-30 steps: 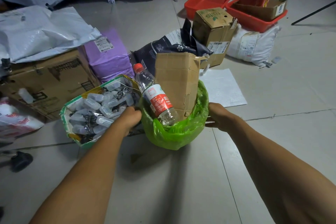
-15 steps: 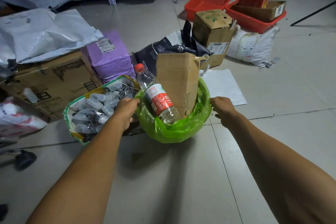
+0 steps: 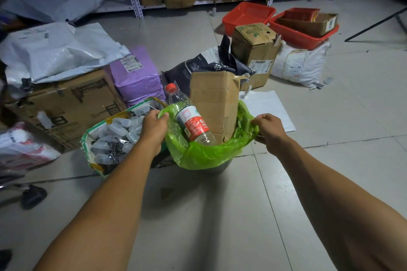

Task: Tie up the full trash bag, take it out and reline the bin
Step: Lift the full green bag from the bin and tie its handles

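The green trash bag (image 3: 207,156) sits in its bin (image 3: 217,169) on the floor, its rim partly peeled up off the bin's edge; only a dark sliver of the bin shows under the plastic on the near side. It is stuffed: a folded cardboard box (image 3: 214,103) stands upright in it and a plastic bottle (image 3: 191,119) with a red cap leans against the box, neck tilted up and away to the left, both poking well above the rim.

The left hand (image 3: 154,126) has its fingers (image 3: 161,116) curled, pinching the bag's left edge; the right hand (image 3: 267,126) has its fingers (image 3: 256,121) closed on a stretched corner of the right edge. So the bag's mouth lies between the two sets of fingers, its opening running left to right from one grip to the other, and neither hand is noticeably nearer. To my eye the tying turns on bringing those two edges together above the load, and the tall box and bottle stand right in that path; the plastic may have too little slack to meet over them.

Just outside the left fingers, touching the wrist side, sits an open bag of small plastic bottles (image 3: 114,134). Beyond the right fingers a white sheet (image 3: 271,108) lies flat on the floor. Farther off are a purple parcel (image 3: 136,77) and red baskets (image 3: 248,16).
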Motion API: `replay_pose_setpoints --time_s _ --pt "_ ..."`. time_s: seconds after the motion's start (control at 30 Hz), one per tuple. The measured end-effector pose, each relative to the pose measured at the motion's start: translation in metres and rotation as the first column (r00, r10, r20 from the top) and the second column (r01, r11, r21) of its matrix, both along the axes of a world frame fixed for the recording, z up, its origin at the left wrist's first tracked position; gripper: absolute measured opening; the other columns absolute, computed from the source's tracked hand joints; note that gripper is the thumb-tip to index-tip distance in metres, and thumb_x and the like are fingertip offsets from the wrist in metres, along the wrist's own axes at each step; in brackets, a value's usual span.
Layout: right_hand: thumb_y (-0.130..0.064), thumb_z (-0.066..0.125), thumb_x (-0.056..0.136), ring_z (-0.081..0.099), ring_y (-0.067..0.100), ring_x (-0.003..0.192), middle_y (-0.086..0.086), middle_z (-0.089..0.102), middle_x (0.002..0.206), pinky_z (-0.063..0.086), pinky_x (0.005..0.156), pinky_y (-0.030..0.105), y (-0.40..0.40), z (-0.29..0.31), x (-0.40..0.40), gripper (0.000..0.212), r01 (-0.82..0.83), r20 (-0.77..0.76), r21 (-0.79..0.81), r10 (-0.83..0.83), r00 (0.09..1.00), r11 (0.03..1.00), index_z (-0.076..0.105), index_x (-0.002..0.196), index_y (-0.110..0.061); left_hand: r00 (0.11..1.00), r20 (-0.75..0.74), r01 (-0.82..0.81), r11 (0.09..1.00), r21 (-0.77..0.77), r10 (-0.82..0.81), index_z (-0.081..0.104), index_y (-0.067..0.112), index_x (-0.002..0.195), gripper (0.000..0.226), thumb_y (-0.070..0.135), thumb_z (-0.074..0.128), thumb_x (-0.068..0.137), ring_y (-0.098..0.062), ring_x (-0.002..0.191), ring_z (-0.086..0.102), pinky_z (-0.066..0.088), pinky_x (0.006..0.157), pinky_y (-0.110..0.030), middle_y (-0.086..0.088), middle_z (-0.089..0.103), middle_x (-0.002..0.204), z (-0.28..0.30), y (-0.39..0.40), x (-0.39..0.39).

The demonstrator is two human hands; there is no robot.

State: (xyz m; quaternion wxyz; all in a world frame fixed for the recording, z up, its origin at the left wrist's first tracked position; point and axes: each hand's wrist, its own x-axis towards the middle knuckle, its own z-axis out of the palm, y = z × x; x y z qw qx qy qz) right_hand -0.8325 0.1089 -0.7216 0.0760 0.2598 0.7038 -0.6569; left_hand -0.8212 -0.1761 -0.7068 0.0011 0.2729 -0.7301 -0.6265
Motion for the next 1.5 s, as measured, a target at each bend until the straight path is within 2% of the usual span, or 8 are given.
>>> replay_pose_setpoints --time_s 0.1,0.2,0.33,0.47,0.73,0.97,1.17,1.5 --pt "-0.005 0.06 0.087 0.057 0.018 0.067 0.008 0.059 0.086 0.048 0.055 0.026 -0.001 0.006 0.002 0.016 -0.01 0.011 -0.046 0.01 1.0 0.999 0.061 0.101 -0.013 0.997 0.075 0.021 0.987 0.162 -0.033 0.062 0.012 0.104 0.016 0.021 0.049 0.1 -0.03 0.086 0.067 0.056 0.084 -0.047 -0.017 0.07 0.099 0.001 0.005 0.0" --pt "0.0 0.058 0.086 0.058 0.02 0.065 0.009 0.062 0.086 0.047 0.053 0.025 -0.003 0.012 0.001 0.022 -0.029 0.006 -0.104 0.03 1.0 0.994 0.064 0.104 -0.011 0.981 0.122 0.114 0.963 0.246 -0.148 0.063 0.013 0.096 0.014 0.02 0.052 0.099 -0.02 0.066 0.063 0.054 0.066 -0.034 -0.009 0.066 0.08 0.005 0.01 0.002" --pt "0.007 0.053 0.087 0.055 0.017 0.054 0.014 0.064 0.083 0.051 0.053 0.026 -0.005 0.018 -0.009 0.031 -0.002 -0.053 -0.17 -0.007 0.999 0.985 0.068 0.109 -0.008 0.997 0.048 0.039 0.933 0.358 -0.06 0.06 0.014 0.095 0.011 0.012 0.051 0.099 -0.013 0.055 0.06 0.051 0.043 -0.023 -0.006 0.063 0.074 0.012 0.014 -0.006" --pt "0.009 0.053 0.086 0.052 0.019 0.058 0.015 0.065 0.088 0.051 0.057 0.027 -0.014 0.025 -0.021 0.032 -0.021 -0.102 -0.186 0.002 0.995 0.982 0.07 0.109 -0.007 0.999 0.007 0.029 0.906 0.422 -0.035 0.062 0.012 0.101 0.013 0.005 0.052 0.097 -0.016 0.066 0.062 0.053 0.043 -0.025 -0.007 0.066 0.084 0.015 0.017 -0.015" --pt "0.007 0.055 0.084 0.059 0.021 0.077 0.013 0.066 0.092 0.049 0.06 0.025 -0.009 0.029 -0.017 0.028 -0.138 -0.036 -0.173 0.134 0.99 0.975 0.074 0.101 -0.005 0.873 0.157 0.368 0.834 0.411 -0.463 0.063 0.002 0.115 0.028 0.003 0.065 0.087 -0.017 0.064 0.068 0.06 0.055 -0.028 -0.015 0.07 0.091 0.016 0.012 0.001" --pt "0.004 0.058 0.084 0.065 0.028 0.081 0.021 0.067 0.094 0.056 0.084 0.039 -0.005 0.035 -0.021 0.018 -0.056 -0.009 -0.303 0.056 0.998 0.951 0.071 0.096 0.001 0.953 0.013 0.26 0.836 0.482 -0.304 0.063 0.001 0.105 0.018 -0.006 0.059 0.089 -0.018 0.071 0.073 0.061 0.066 -0.032 -0.017 0.07 0.096 0.028 0.013 -0.002" --pt "0.007 0.054 0.085 0.059 0.021 0.073 0.011 0.065 0.087 0.049 0.05 0.021 -0.004 0.045 -0.021 0.028 0.134 -0.071 -0.235 -0.155 0.985 0.963 0.073 0.093 -0.011 0.997 -0.03 -0.049 0.909 0.415 0.068 0.062 0.016 0.088 0.008 0.009 0.062 0.091 -0.013 0.051 0.066 0.055 0.045 -0.026 -0.006 0.068 0.076 0.034 0.009 -0.011" --pt "-0.013 0.066 0.088 0.063 0.025 0.079 0.013 0.064 0.093 0.049 0.056 0.028 -0.013 0.037 -0.052 0.015 -0.001 -0.039 0.069 0.004 0.999 0.998 0.067 0.101 -0.006 0.992 0.011 -0.126 0.991 0.033 0.126 0.063 0.01 0.095 0.027 0.029 0.076 0.081 -0.018 0.063 0.063 0.047 0.052 -0.026 -0.007 0.067 0.081 0.036 0.011 -0.051"
